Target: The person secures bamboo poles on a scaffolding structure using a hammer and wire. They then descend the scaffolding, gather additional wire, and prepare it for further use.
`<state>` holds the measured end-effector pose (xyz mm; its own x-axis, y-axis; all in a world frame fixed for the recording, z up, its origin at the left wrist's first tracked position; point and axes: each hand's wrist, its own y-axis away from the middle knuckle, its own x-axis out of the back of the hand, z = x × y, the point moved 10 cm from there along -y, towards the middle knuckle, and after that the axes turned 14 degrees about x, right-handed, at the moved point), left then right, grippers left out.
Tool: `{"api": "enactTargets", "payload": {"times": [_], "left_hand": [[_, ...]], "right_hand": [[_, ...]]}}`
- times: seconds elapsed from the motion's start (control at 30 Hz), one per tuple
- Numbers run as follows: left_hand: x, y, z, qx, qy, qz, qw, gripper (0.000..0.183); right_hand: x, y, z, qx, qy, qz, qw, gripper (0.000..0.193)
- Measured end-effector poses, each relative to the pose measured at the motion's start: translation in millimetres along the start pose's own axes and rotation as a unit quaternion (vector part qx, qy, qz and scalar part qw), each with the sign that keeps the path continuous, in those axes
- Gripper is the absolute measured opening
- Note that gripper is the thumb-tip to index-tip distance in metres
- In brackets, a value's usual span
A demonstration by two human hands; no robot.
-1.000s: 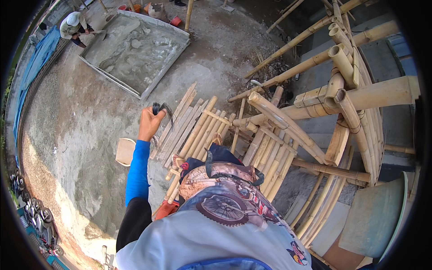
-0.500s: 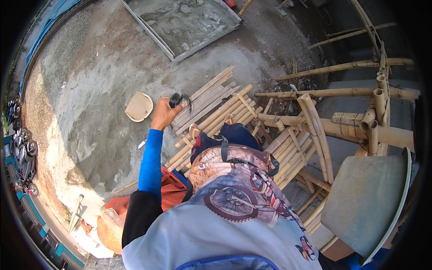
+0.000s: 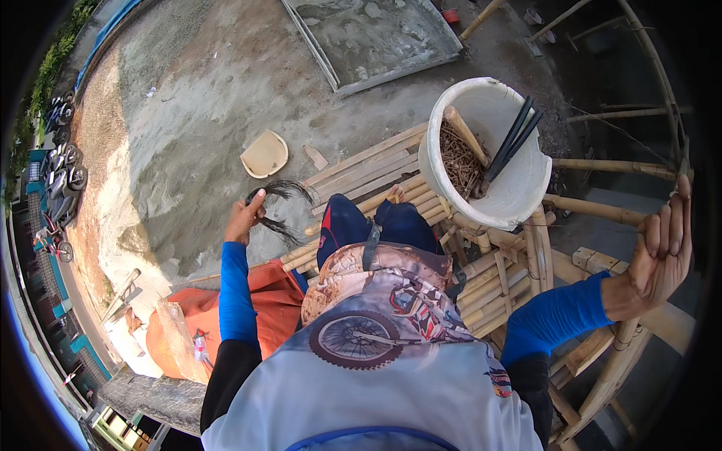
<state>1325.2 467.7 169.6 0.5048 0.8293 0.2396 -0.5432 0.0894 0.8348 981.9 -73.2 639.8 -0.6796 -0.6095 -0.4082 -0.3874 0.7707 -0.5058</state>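
My left hand (image 3: 244, 214) is closed around a bundle of thin black fibres (image 3: 280, 189), loose strands fanning out to the right. Out at the far right, my right hand (image 3: 662, 244) has its fingers wrapped round an upright bamboo pole (image 3: 656, 56). Between my hands and farther off, a white bucket (image 3: 431, 150) with a chipped rim sits over the bamboo framework. Inside it are many small brown pieces, perhaps rusty nails (image 3: 460, 158), a wooden handle (image 3: 466, 135) and a tool with two black handles (image 3: 511, 139). The tool's head is hidden among them.
Bamboo poles and planks (image 3: 368, 169) form the platform under my legs. Below lie a cream scoop-shaped piece (image 3: 265, 154), grey sand (image 3: 173, 203) and a shallow mixing trough (image 3: 376, 45). Orange sheeting (image 3: 263, 304) is at lower left. Parked motorcycles (image 3: 64, 165) stand far left.
A white bucket has come into view at the upper right; a pale container at lower right is gone from there. My right hand now shows on the pole. The fibres have spread out.
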Motion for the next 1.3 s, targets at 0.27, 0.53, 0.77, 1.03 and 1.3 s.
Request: {"api": "enactTargets", "payload": {"times": [0.27,0.53,0.77,1.03,1.3], "left_hand": [[33.5,6.9,-27.2,-0.044,-0.041,0.087,0.994,0.015],[39.2,-94.1,-1.0,-0.063,-0.268,0.097,0.956,0.019],[13.3,-283.7,-10.4,0.006,-0.318,-0.041,0.947,0.038],[0.9,-326.8,-20.4,0.038,-0.254,-0.076,0.963,0.066],[-22.1,-357.2,28.3,0.090,-0.150,-0.116,0.978,0.061]], "right_hand": [[55.6,24.4,136.1,-0.101,0.126,0.033,0.986,0.032],[101.1,29.7,159.9,-0.032,0.231,0.049,0.971,0.035],[167.3,74.0,194.6,0.002,0.309,0.151,0.939,0.041],[257.4,99.5,350.4,-0.144,0.271,0.281,0.909,0.031],[277.4,158.1,472.9,-0.220,0.244,0.353,0.876,0.026]]}}
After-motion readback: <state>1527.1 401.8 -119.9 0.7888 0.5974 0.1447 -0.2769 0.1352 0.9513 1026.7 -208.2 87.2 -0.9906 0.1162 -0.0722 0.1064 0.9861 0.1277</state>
